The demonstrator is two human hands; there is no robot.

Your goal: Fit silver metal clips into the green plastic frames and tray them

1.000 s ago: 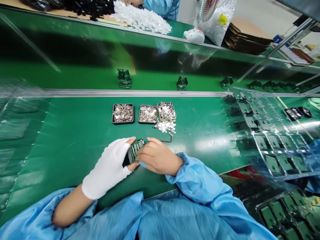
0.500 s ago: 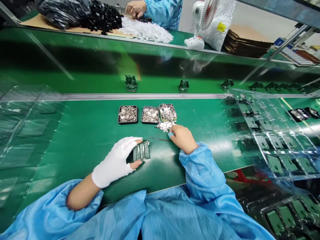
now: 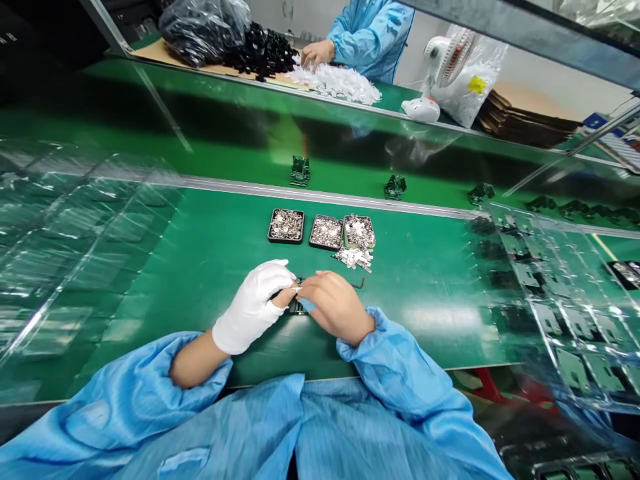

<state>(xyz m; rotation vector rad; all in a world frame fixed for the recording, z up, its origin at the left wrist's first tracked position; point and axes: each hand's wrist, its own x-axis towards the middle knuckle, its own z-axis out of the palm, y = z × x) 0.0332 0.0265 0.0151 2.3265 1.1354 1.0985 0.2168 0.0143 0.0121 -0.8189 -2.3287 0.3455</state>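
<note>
Right hand [image 3: 337, 303] just came back from the silvery strip pile [image 3: 354, 257], so I reckon it's fitting time. Hands are together, left [image 3: 245, 313] clamped on the green part [image 3: 299, 307] nearer me than that pile, right pinching a pale sliver [image 3: 297, 289]. Yellow label [image 3: 477, 85] beyond the pile, unreadable.

Shiny blue sleeves [image 3: 415, 370] — one white glove [image 3: 245, 313]

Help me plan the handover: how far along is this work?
Possibly done: the green units beyond the rail, though I can't confirm.
In hand: a partly hidden unit at the gloved left hand and right hand.
Probably left: green pieces in the clear tray; metal bits fill small trays.
</note>
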